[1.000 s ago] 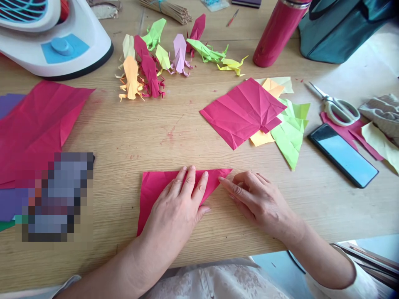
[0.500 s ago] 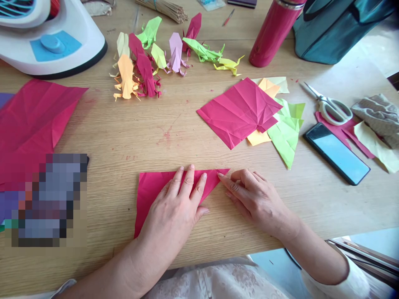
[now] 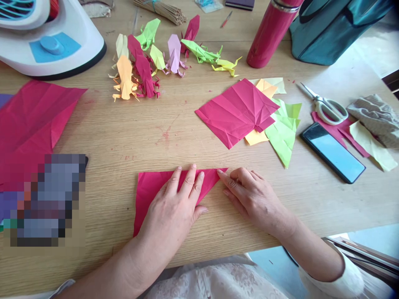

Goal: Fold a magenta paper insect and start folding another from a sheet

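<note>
A folded sheet of dark pink origami paper (image 3: pixel 146 187) lies on the wooden table close to my body, its right end narrowing to a point. My left hand (image 3: pixel 181 195) rests flat across it, fingers stretched and slightly apart. At the pointed right corner, my right hand (image 3: pixel 246 187) is curled, with the index fingertip on the paper; whether the thumb is under the corner is hidden. Beyond the hands, a creased dark pink sheet (image 3: pixel 237 112) overlaps green paper pieces (image 3: pixel 283 137) and orange paper (image 3: pixel 257 137).
Several folded paper insects (image 3: pixel 125 77) stand at the back. A white appliance (image 3: pixel 68 50) is at the far left, above a large pink sheet (image 3: pixel 34 120). To the right are scissors (image 3: pixel 330 110), a phone (image 3: pixel 333 153), a pink flask (image 3: pixel 271 35) and a teal bag (image 3: pixel 333 37).
Both hands keep nearly the same place on the folded paper. The whole view has shifted slightly; nothing on the table has clearly been moved.
</note>
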A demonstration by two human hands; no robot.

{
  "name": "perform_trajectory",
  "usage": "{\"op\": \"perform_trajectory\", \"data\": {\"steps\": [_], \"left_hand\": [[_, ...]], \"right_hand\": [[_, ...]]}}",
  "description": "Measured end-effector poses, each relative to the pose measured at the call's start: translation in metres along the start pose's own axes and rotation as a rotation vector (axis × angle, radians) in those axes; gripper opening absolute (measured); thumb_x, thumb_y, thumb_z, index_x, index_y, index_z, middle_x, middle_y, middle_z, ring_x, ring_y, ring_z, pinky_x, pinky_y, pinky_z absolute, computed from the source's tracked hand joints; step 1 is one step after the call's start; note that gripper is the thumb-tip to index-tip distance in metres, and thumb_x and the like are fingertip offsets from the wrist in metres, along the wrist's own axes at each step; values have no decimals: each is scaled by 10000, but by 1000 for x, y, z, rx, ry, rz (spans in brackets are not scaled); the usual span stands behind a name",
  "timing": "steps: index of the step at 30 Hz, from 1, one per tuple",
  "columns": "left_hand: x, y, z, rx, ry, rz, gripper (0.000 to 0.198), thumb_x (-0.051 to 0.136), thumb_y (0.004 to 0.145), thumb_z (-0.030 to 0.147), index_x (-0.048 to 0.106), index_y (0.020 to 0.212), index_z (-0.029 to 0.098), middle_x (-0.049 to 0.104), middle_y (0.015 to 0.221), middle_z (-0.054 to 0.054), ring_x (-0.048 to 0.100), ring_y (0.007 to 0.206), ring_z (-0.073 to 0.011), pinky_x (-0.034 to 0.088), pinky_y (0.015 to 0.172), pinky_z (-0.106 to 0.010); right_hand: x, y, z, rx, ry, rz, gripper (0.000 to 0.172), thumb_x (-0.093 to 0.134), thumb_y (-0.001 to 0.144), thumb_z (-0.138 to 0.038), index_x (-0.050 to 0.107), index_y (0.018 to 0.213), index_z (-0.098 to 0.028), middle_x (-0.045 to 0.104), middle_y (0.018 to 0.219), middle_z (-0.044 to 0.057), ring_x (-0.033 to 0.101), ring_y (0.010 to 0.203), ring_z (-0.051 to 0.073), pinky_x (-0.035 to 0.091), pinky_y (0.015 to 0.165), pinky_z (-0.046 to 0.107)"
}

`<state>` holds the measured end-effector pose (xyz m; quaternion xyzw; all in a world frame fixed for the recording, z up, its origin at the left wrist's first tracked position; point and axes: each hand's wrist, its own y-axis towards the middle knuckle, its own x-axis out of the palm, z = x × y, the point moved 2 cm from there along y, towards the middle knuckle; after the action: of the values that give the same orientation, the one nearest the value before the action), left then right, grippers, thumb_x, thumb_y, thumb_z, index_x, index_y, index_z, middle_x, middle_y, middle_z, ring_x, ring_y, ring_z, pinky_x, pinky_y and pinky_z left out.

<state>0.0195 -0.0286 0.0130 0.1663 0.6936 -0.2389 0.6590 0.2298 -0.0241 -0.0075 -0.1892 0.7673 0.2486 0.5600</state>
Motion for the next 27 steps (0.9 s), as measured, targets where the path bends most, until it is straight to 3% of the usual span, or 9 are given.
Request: {"op": "perform_trajectory", "data": {"steps": [7,12,18,27], "left_hand": [[2,-1,2,0,15,-7,634,653,957,365,492,1532,151,391,1640,-90,467,1424,-425,557,1082,-511],[2,-1,3,-26,18,-21,611,666,947,342,509,1526,226,353,1665,-29,471,1414,-446,590,1032,-507],[2,-2,6,-18,29,-51,661,651,954,387,468,1550,167,361,1660,-66,419,1441,-478,575,1043,-515],[3,-2,11,-52,21,-94,738,663,936,477,402,1587,250,312,1683,-82,371,1474,-480,510,1104,-565]], "right_hand": [[-1,1,-3,11,-83,27,376,446,1058,-246,593,1353,-64,604,917,101,583,779,213,514,688,369],[-2,1,-5,15,-127,49,391,442,1064,-253,586,1357,-37,590,881,97,580,772,219,501,668,360],[-1,0,-5,17,-110,66,379,474,1052,-232,592,1339,-15,585,900,99,580,765,206,509,668,352],[1,-3,-2,27,-89,74,370,474,1048,-241,578,1371,-92,571,917,87,584,767,205,521,684,355]]}}
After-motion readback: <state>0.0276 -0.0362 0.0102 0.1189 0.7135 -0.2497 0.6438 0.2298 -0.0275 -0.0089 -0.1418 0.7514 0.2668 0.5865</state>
